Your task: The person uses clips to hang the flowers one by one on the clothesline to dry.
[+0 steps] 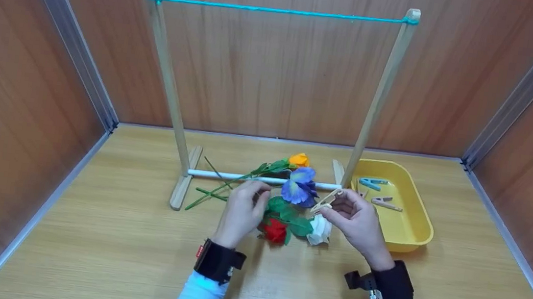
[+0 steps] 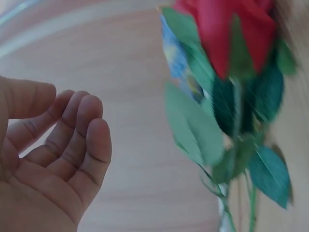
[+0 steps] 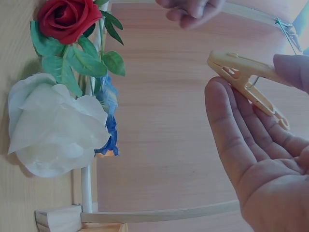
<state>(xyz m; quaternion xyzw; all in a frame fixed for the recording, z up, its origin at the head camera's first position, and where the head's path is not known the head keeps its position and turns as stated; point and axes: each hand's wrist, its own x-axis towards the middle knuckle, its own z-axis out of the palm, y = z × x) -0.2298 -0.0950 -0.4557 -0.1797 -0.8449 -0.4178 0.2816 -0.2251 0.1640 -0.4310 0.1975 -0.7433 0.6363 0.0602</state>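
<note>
A pale yellow clothespin (image 1: 324,202) is held by my right hand (image 1: 358,224), pinched between thumb and fingers above the flowers. My left hand (image 1: 243,211) hovers beside the flower stems with its fingers loosely bent; in the left wrist view the palm and fingers (image 2: 79,140) hold nothing. Between the hands lie artificial flowers: a red rose (image 1: 275,231), a white rose (image 1: 320,230), a blue-purple flower (image 1: 299,187) and an orange one (image 1: 299,159). Green stems (image 1: 211,195) stretch leftward from them, some crossing the white rod (image 1: 262,180).
A wooden stand has two upright posts (image 1: 169,75) with a turquoise string (image 1: 274,11) tied between their tops. Right of it, a yellow tub (image 1: 410,230) holds a blue clothespin (image 1: 372,183) and a greyish one (image 1: 386,203). Wood-grain panels (image 1: 280,84) enclose the table.
</note>
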